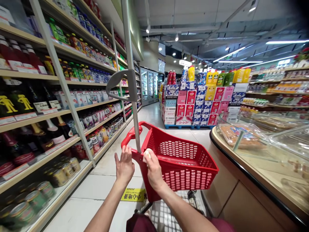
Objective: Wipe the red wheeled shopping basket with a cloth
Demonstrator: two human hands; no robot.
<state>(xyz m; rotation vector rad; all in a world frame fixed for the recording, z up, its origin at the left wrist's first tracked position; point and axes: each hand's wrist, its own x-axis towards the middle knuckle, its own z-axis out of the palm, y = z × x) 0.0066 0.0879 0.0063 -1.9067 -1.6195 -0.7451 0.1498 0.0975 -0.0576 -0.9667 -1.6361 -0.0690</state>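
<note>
A red plastic shopping cart [188,161] with perforated basket walls stands right in front of me. My left hand [125,164] is at the near left corner of its red handle [129,137], fingers over the bar and little finger sticking out to the side. Between the fingertips of my right hand [154,170] is a crumpled white wad [147,154], like a tissue or cloth, held against the near rim of the cart. A metal pole [132,58] rises from the cart beside it, carrying a grey loop-shaped plastic piece [131,85].
Shelves [72,109] of bottles and cans line the left side. To the right curves a glass-topped food counter [231,154] with packaged food. Stacked drink boxes [185,108] stand on blue pallets ahead. A yellow floor sticker [134,195] lies below my hands.
</note>
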